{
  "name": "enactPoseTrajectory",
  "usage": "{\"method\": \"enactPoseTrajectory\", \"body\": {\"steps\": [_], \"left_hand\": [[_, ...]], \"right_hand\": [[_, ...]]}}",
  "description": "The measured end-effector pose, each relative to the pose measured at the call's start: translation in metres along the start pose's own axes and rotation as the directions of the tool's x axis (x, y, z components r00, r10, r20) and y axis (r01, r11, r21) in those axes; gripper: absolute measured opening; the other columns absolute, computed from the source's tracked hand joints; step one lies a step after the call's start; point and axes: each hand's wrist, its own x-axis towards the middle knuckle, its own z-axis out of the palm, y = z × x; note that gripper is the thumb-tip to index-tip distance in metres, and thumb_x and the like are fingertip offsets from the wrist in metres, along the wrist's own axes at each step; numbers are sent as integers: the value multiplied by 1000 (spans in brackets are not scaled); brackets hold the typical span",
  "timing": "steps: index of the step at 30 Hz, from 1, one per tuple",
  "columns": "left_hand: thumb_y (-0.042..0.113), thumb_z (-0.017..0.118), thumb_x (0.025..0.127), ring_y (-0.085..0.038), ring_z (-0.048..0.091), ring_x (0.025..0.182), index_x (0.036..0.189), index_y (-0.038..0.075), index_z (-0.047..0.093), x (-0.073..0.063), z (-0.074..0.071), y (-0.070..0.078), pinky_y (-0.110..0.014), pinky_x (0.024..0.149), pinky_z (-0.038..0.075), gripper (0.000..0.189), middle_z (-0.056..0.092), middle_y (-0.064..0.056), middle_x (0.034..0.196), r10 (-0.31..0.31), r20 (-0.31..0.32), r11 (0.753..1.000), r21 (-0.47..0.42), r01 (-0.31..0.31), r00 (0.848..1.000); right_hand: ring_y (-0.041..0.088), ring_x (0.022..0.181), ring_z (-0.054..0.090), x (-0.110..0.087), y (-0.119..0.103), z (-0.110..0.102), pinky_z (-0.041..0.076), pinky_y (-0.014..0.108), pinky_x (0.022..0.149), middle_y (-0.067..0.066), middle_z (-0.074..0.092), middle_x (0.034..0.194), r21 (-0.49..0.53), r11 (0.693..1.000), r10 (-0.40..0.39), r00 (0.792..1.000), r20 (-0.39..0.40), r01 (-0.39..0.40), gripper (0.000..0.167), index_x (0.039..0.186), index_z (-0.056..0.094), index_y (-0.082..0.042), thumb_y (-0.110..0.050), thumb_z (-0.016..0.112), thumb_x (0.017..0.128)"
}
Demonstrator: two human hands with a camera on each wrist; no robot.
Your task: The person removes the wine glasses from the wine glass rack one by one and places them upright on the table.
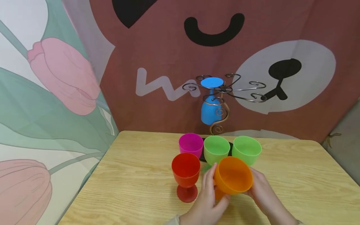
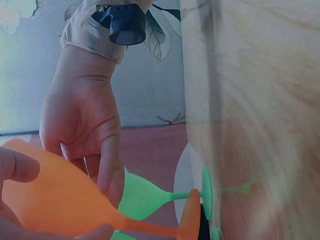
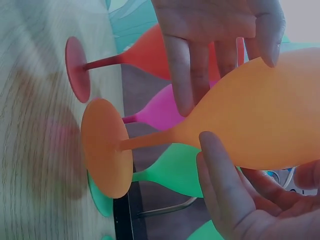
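My left hand (image 1: 206, 200) and right hand (image 1: 262, 189) hold an orange plastic goblet (image 1: 234, 175) between them, tilted with its mouth toward me. Left fingers and thumb grip one side of the bowl; the right fingers, partly hidden behind it, lie around the other. In the right wrist view, the goblet's round foot (image 3: 105, 150) appears just off the tabletop. A red goblet (image 1: 186, 170) stands upright left of my left hand. Behind are a magenta goblet (image 1: 191, 145) and two green goblets, one in the middle (image 1: 216, 150) and one at right (image 1: 247, 150).
A metal rack (image 1: 225, 89) with curled arms rises behind the goblets from a black base (image 1: 203, 156). A blue goblet (image 1: 211, 111) hangs upside down from it. All stand on a wooden table (image 1: 135, 175), with a printed cloth (image 1: 157, 56) behind.
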Motion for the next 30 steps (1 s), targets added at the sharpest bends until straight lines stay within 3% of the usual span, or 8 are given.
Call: {"method": "enactPoseTrajectory", "body": {"steps": [4,8,10,13,17,22,26,30], "left_hand": [[11,61,98,-19,37,140,161,13,7,0,-1,1,-29,115,36,83,19,-5,160,-110,-1,992,-69,109,994],[13,62,97,-15,36,141,160,17,8,1,-1,3,-24,115,33,83,20,-2,159,-262,-8,952,-168,257,965],[14,62,97,-15,36,141,160,17,9,1,-1,3,-25,115,33,82,21,-2,159,-307,-24,933,-207,296,951],[12,62,96,-17,37,142,160,17,9,2,0,2,-29,115,34,82,21,-3,159,-334,-46,918,-241,314,942],[10,61,95,-17,36,143,161,18,9,2,1,-1,-29,115,35,84,19,-3,161,-334,-61,914,-264,307,941],[3,59,94,-20,37,143,161,17,9,3,3,-5,-26,114,36,85,18,-6,161,-325,-63,904,-313,291,944],[1,59,92,-22,36,143,160,14,10,3,4,-6,-29,115,36,85,19,-8,161,-350,-70,894,-321,311,934],[-1,59,92,-24,36,144,160,11,10,4,5,-8,-33,116,35,85,21,-10,161,-346,-90,901,-308,304,934]], "right_hand": [[17,95,69,3,1,4,62,40,79,1,68,110,1,999,39,999,-20,-39,36,119,69,-23,-26,34,113],[17,98,69,4,3,7,62,40,79,1,66,114,6,998,63,998,-29,-63,37,123,68,-19,-28,33,113],[17,100,69,5,4,10,62,40,79,1,66,114,7,998,64,997,-34,-63,39,125,66,-13,-28,32,113],[16,101,69,6,5,13,62,38,78,1,66,114,-1,997,72,996,-45,-72,46,128,62,-1,-30,30,113],[13,104,69,6,6,17,61,37,81,9,66,119,-14,996,90,995,-46,-91,56,136,51,11,-33,26,113],[10,107,67,6,8,21,60,37,84,22,61,131,-14,993,118,992,-44,-119,61,143,42,14,-36,24,113],[11,107,66,7,11,23,60,37,85,23,60,132,6,991,136,990,-33,-136,61,143,41,14,-37,24,113],[12,107,66,8,13,25,60,38,85,22,60,131,33,991,134,990,-35,-133,60,143,40,12,-37,24,113]]}}
